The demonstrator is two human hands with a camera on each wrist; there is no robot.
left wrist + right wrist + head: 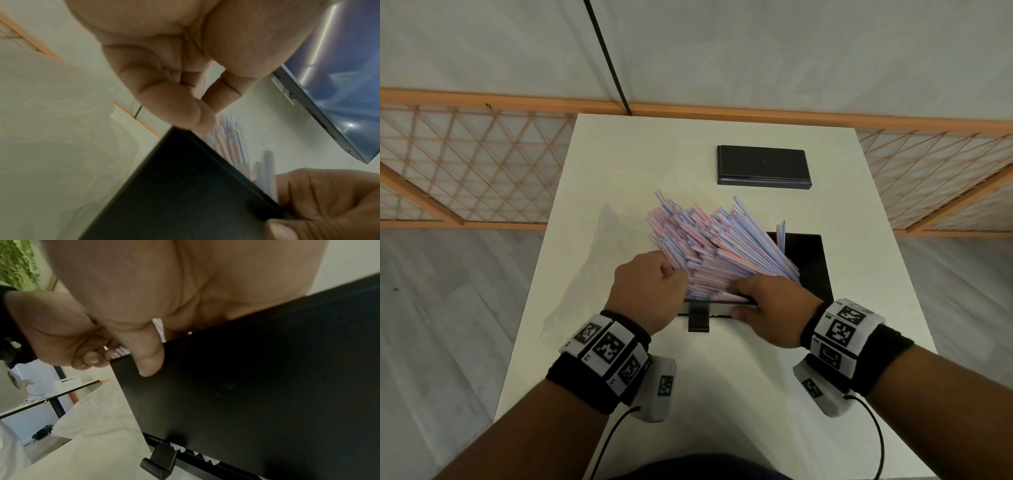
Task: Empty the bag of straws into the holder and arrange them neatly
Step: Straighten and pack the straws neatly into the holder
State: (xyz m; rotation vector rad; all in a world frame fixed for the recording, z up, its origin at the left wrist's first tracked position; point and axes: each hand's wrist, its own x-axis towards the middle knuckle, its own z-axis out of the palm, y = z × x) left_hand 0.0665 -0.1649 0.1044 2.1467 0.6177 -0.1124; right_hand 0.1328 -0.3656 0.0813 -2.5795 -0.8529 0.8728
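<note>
A black box-shaped holder (808,263) stands on the white table (859,308). A thick pile of red- and blue-striped straws (715,246) leans out of it, fanned up and to the left. My right hand (746,301) grips the holder's near wall, with the thumb (148,356) on the outside of the holder (267,386) and the fingers over the rim on the straws. My left hand (671,274) is curled into a fist against the pile's left side. In the left wrist view its fingers (180,110) hold nothing above the holder (185,194). The clear bag (582,274) lies flat to the left.
The holder's black lid (763,167) lies at the back of the table. A small black tab (698,320) sticks out at the holder's base, toward me. An orange lattice fence (465,171) runs behind the table. The table's edges are close on both sides.
</note>
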